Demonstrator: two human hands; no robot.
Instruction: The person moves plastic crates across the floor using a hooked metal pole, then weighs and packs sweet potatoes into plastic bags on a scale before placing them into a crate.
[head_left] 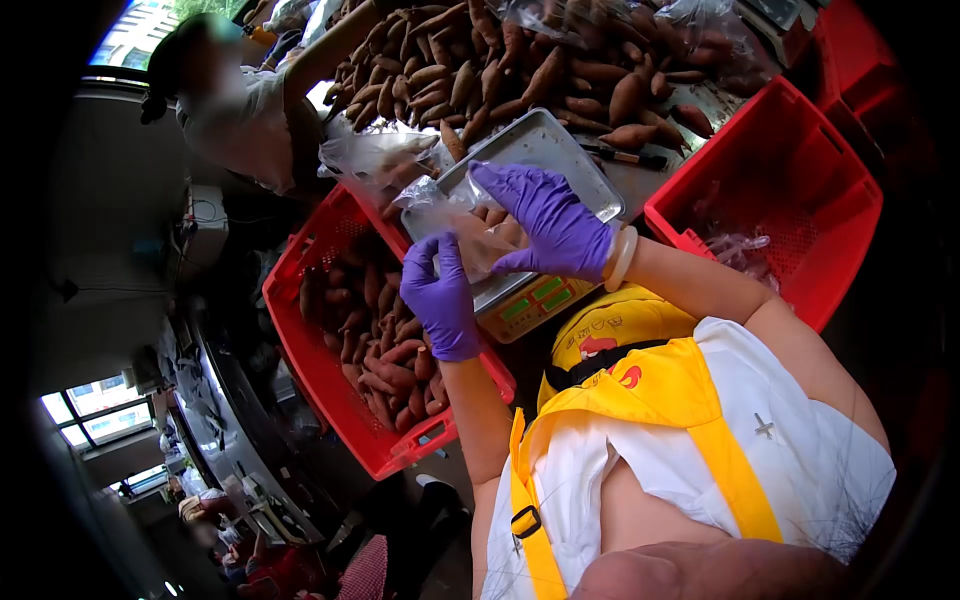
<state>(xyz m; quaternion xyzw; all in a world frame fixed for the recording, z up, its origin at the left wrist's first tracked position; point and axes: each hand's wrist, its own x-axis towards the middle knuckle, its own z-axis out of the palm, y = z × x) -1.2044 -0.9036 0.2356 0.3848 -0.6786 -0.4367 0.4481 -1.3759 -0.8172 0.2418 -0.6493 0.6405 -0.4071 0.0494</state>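
Both my hands wear purple gloves and are at a clear plastic bag (pixel 468 232) with a few sweet potatoes (pixel 505 229) in it. The bag is over the metal pan (pixel 565 150) of a weighing scale; whether it rests on the pan I cannot tell. My left hand (pixel 440 298) is closed, pinching the bag's near edge between thumb and fingers. My right hand (pixel 560 222), with a pale bracelet at the wrist, curves around the bag's other side, thumb below and fingers above. The scale's yellow front with green displays (pixel 535 305) faces me.
A large heap of sweet potatoes (pixel 460 75) covers the table beyond the scale. Red crates stand on both sides: the left crate (pixel 300 265) holds sweet potatoes, the right crate (pixel 800 200) some plastic bags. A dark-handled tool (pixel 630 157) lies by the scale. A co-worker (pixel 240 120) reaches across at upper left.
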